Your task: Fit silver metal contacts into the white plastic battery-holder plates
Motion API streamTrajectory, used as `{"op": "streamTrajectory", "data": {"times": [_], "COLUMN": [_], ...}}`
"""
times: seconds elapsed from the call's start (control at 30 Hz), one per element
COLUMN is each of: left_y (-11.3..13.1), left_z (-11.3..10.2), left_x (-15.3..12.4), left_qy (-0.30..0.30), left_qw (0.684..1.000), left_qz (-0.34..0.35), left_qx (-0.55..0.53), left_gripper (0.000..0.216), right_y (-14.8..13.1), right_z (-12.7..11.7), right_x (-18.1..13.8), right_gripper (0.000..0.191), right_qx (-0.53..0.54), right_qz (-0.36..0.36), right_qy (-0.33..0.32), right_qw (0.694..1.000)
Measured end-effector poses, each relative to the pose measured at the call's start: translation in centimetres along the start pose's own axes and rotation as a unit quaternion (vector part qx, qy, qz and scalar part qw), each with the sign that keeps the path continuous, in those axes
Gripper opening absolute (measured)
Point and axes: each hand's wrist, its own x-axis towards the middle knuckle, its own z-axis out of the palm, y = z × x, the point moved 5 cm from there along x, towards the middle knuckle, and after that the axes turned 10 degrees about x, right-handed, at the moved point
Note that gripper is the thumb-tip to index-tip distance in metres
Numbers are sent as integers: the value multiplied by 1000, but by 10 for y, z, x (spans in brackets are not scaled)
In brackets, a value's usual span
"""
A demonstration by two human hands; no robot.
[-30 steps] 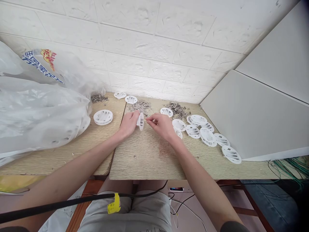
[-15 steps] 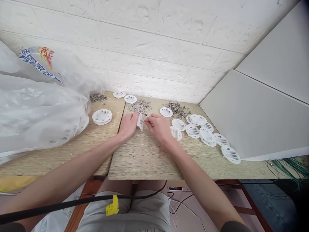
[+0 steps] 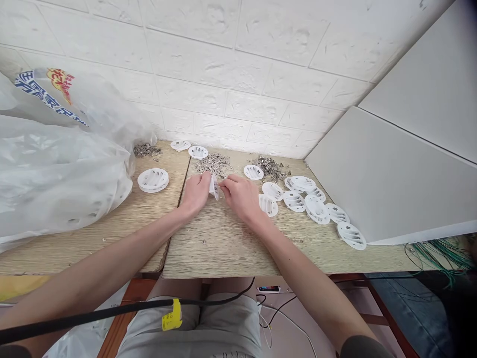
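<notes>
One yellow tag (image 3: 169, 318) on a black cable (image 3: 93, 314) lies nearest, its print too small to read. Beyond it, over the table (image 3: 223, 248), the left hand (image 3: 196, 191) pinches a white disc (image 3: 213, 186) on edge between its fingertips. The right hand (image 3: 240, 196) has thumb and forefinger closed against the disc's face, perhaps on a tiny part, though I cannot tell. This looks like a fitting step, which calls for a steady hold and fine aim. Right of the fingers lie loose discs (image 3: 316, 206), left of them a stack (image 3: 152, 180), and just beyond them metal bits (image 3: 215, 162). Far left, a plastic bag (image 3: 55, 174) bears blue and red-yellow characters, unreadable.
</notes>
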Motion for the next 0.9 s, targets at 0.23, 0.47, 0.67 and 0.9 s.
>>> {"op": "streamTrajectory", "data": {"times": [0.23, 0.47, 0.67, 0.9], "left_y": [16, 15, 11, 11], "left_z": [-4, 3, 10, 11], "left_x": [-3, -4, -1, -2], "left_qy": [-33, -111, -157, -180], "left_qw": [997, 981, 947, 923], "left_qz": [35, -7, -53, -61], "left_qx": [-53, -162, -277, -335], "left_gripper": [32, 18, 13, 8], "right_y": [14, 34, 36, 35], "right_z": [-15, 9, 13, 8], "right_x": [2, 6, 4, 4], "right_gripper": [16, 29, 32, 44], "right_qx": [236, 495, 574, 660], "right_qz": [71, 162, 209, 236], "right_qy": [67, 19, 12, -21], "right_qw": [967, 853, 791, 713]}}
